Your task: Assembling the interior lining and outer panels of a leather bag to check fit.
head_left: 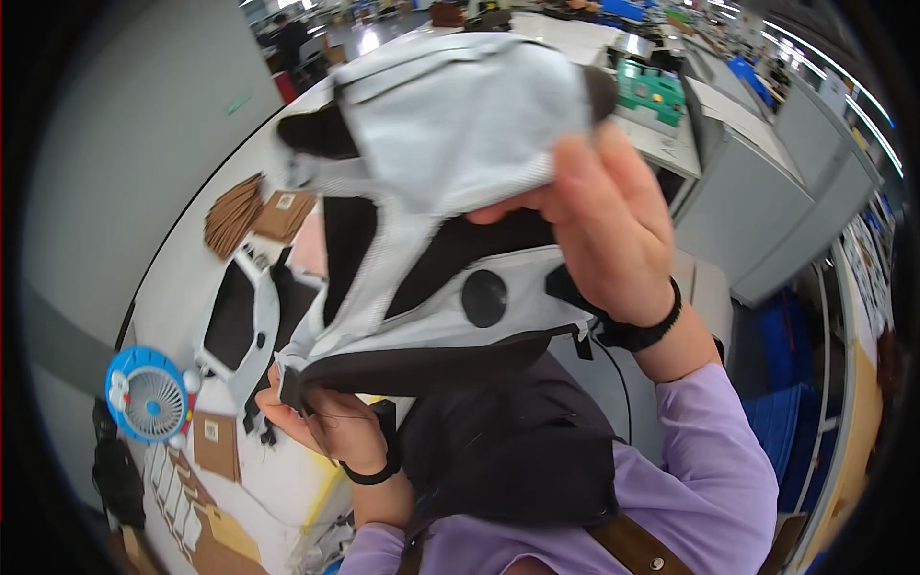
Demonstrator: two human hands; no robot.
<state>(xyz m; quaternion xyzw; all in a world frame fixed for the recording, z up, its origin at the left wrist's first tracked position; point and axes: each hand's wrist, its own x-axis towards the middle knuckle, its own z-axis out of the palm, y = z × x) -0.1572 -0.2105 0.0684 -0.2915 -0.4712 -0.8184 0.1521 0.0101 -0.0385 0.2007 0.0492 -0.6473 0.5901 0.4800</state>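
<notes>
Up in front of me is a sewn piece in pale grey and black fabric (470, 115), with black panels, a round black patch and straps. My right hand (613, 225) pinches its right edge, thumb and fingers closed on the cloth. Lower down, my left hand (331, 426) grips the near left corner, its fingers partly hidden by the fabric. Beyond my left hand, a similar grey and black sewn piece (254, 316) lies on the white table (182, 287). Each wrist has a black band.
Brown cards (235, 216) are fanned at the table's far left, and a brown packet (216, 446) lies nearer. A blue fan (149, 398) stands at the left edge. A green case (652, 93) is at the back right, by grey cabinets (738, 192). Blue bins (781, 422) stand right.
</notes>
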